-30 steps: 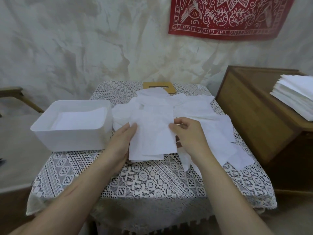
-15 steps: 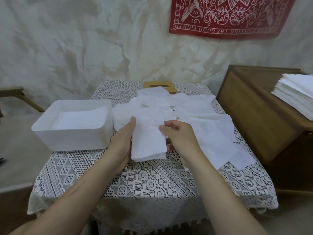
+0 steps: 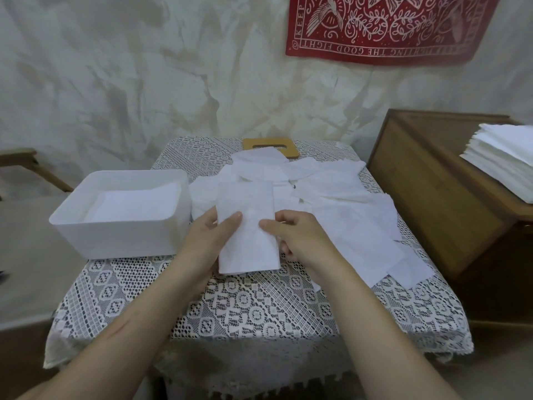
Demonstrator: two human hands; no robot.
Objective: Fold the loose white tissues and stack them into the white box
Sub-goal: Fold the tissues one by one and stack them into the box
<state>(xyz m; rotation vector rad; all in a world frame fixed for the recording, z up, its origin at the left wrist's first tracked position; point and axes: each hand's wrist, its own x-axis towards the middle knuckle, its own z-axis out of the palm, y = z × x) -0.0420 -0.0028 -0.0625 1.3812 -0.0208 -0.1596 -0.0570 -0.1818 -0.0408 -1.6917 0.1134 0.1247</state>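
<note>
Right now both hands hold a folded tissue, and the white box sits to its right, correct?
No. In the head view the left hand and right hand do hold the folded tissue, but the white box sits to its left.

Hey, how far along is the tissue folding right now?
Partway. A stack of folded tissues already lies in the white box. The left hand and right hand are pinching one half-folded tissue. Many loose tissues lie spread behind and right of it, unfolded.

white plastic box [image 3: 121, 243], white paper tissues [image 3: 331, 203], white lace-patterned tablecloth [image 3: 259, 310], red white-printed wall cloth [image 3: 383, 27], brown wooden cabinet [image 3: 432, 194].
</note>
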